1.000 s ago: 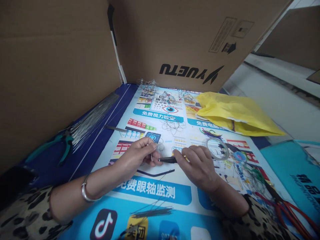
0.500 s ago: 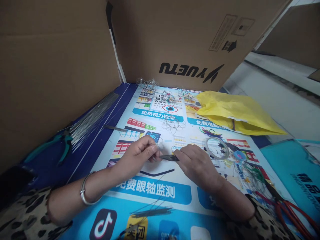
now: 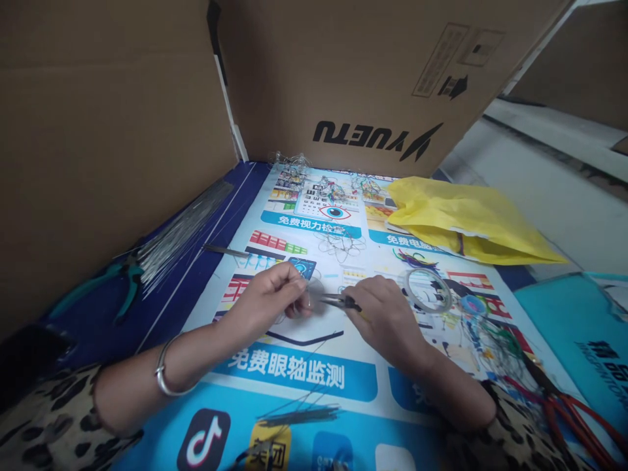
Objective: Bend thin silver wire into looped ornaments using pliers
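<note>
My left hand [image 3: 280,291], with a silver bangle on its wrist, pinches a thin wire [image 3: 309,297] between thumb and fingers. Closed around the handles of small dark pliers [image 3: 336,299] is my right hand [image 3: 383,314]; the handles are mostly hidden in the palm. The pliers' jaws point left toward the wire, close to my left fingertips. Whether the jaws touch the wire is too blurred to tell. Both hands are above the printed sheet [image 3: 360,383]. Beyond them lies a flower-like shape of bent wire [image 3: 342,245].
Teal-handled pliers [image 3: 132,288] and a bundle of straight wires [image 3: 181,229] lie left. Dark wires [image 3: 304,415] lie in front. On the right are a tape roll [image 3: 426,291], red-handled scissors [image 3: 564,409] and a yellow bag [image 3: 471,216]. Cardboard panels [image 3: 314,72] stand behind.
The pliers in my right hand have turned and their jaws sit slightly higher, a little away from my left fingers. My left hand has shifted slightly left.
</note>
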Demonstrator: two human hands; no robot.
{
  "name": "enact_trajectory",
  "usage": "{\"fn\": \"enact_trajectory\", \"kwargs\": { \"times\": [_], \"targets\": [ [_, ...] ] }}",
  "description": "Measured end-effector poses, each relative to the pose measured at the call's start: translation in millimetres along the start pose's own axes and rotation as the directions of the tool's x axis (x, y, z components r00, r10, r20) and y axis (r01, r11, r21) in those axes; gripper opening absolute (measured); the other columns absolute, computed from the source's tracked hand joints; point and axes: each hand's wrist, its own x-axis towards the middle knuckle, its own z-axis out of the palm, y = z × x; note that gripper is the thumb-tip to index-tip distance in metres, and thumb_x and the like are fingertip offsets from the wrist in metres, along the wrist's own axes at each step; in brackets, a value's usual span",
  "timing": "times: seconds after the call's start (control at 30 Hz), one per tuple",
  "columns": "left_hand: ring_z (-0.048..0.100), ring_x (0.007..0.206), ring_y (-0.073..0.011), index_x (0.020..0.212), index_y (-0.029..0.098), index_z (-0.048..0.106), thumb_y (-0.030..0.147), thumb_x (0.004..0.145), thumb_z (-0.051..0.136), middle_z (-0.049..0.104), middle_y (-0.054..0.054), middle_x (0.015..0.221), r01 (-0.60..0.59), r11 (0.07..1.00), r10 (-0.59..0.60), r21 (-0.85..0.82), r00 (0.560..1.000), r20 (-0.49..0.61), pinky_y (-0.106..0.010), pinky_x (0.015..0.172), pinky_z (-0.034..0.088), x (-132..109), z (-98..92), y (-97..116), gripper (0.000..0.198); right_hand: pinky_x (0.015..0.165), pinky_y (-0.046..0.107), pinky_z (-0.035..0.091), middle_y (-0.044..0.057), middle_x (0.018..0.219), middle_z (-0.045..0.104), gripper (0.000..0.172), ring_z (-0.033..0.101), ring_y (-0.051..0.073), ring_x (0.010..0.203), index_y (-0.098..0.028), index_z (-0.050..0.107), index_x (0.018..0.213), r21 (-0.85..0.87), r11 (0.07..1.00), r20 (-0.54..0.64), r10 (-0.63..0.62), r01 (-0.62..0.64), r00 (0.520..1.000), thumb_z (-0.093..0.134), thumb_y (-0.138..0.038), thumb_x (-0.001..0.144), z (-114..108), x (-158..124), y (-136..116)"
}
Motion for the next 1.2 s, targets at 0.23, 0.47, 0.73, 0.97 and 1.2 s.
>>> {"fn": "enact_trajectory", "kwargs": {
  "times": [0.23,0.47,0.73,0.97,1.2],
  "targets": [
    [0.059,0.056,-0.0098,0.069,0.015,0.049,0.033,0.084,0.053,0.065,-0.001,0.065,0.153,0.963,-0.157,-0.222,0.988,-0.002,-0.020,0.052,0.043,1,3.8,-2,0.023,0.068,0.034,0.032,0.003,0.077,0.060,0.015,0.048,0.017,0.075,-0.017,0.059,0.098,-0.356,0.904,-0.122,-0.296,0.237,0.947,0.054,-0.015,0.083,-6,-3,-11],
    [0.058,0.054,-0.0102,0.069,0.015,0.050,0.033,0.079,0.058,0.062,0.000,0.065,0.219,0.934,-0.224,-0.283,0.974,0.015,-0.023,0.054,0.048,-2,8.3,-2,0.022,0.070,0.035,0.035,0.004,0.082,0.061,0.021,0.049,0.018,0.079,-0.016,0.059,0.103,-0.436,0.855,-0.122,-0.364,0.279,0.924,0.057,-0.014,0.082,-6,-3,-18],
    [0.063,0.054,-0.0130,0.069,0.016,0.048,0.033,0.079,0.059,0.060,0.001,0.063,0.237,0.921,-0.239,-0.308,0.970,0.033,-0.023,0.053,0.045,-2,10.2,-4,0.023,0.068,0.035,0.034,0.003,0.081,0.061,0.020,0.049,0.018,0.079,-0.017,0.059,0.103,-0.404,0.869,-0.108,-0.355,0.286,0.928,0.055,-0.014,0.083,-4,-3,-17],
    [0.065,0.055,-0.0144,0.070,0.016,0.048,0.035,0.079,0.060,0.059,0.002,0.063,0.254,0.915,-0.250,-0.313,0.967,0.051,-0.023,0.053,0.045,-2,10.1,-3,0.024,0.066,0.034,0.034,0.003,0.079,0.061,0.018,0.048,0.017,0.076,-0.015,0.059,0.101,-0.396,0.868,-0.109,-0.369,0.300,0.923,0.055,-0.014,0.083,-4,-2,-17],
    [0.065,0.054,-0.0139,0.071,0.016,0.047,0.037,0.077,0.061,0.059,0.002,0.062,0.276,0.912,-0.276,-0.303,0.960,0.046,-0.022,0.051,0.045,-2,11.5,-2,0.026,0.065,0.034,0.032,0.003,0.075,0.058,0.016,0.047,0.016,0.074,-0.015,0.059,0.099,-0.355,0.884,-0.082,-0.354,0.305,0.932,0.052,-0.014,0.085,-4,-1,-16]
  ]
}}
